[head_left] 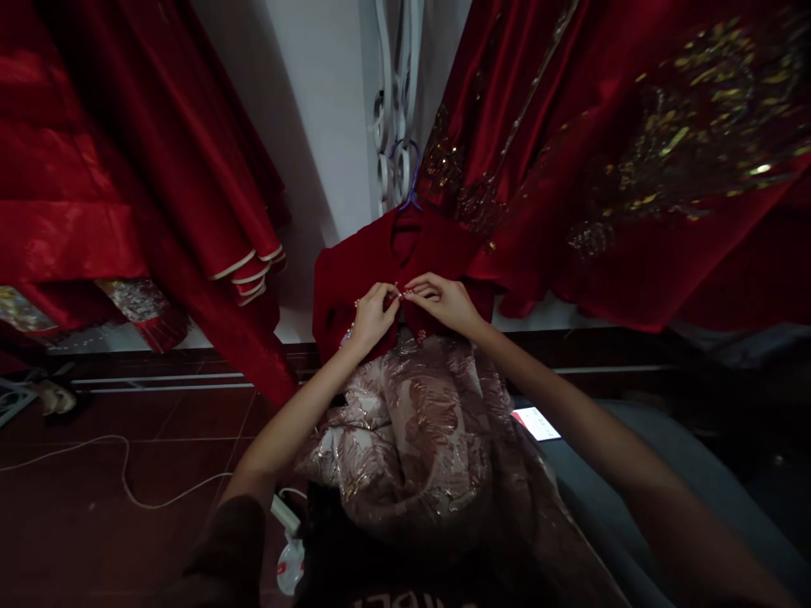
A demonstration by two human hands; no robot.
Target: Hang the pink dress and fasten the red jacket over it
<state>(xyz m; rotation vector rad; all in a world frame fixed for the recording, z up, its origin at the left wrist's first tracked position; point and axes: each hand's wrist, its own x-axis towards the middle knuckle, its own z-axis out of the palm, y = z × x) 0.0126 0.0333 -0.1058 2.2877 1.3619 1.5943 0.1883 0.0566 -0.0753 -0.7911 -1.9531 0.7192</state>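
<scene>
A dark red garment [355,266] hangs on a blue hanger [409,173] hooked on a white ornate post. My left hand [371,317] and my right hand [443,302] meet at the garment's front, just below the collar. Both pinch the cloth with curled fingers around a small fastening with beads that is too small to make out. Under my arms the lower part of the garment, a pinkish gold patterned fabric [418,431], bunches toward me.
Red satin dresses [158,169] hang at the left. A red gown with gold sequins [665,143] hangs at the right. A white cable [120,473] runs over the dark red tile floor. A lit phone [536,422] lies on a grey seat.
</scene>
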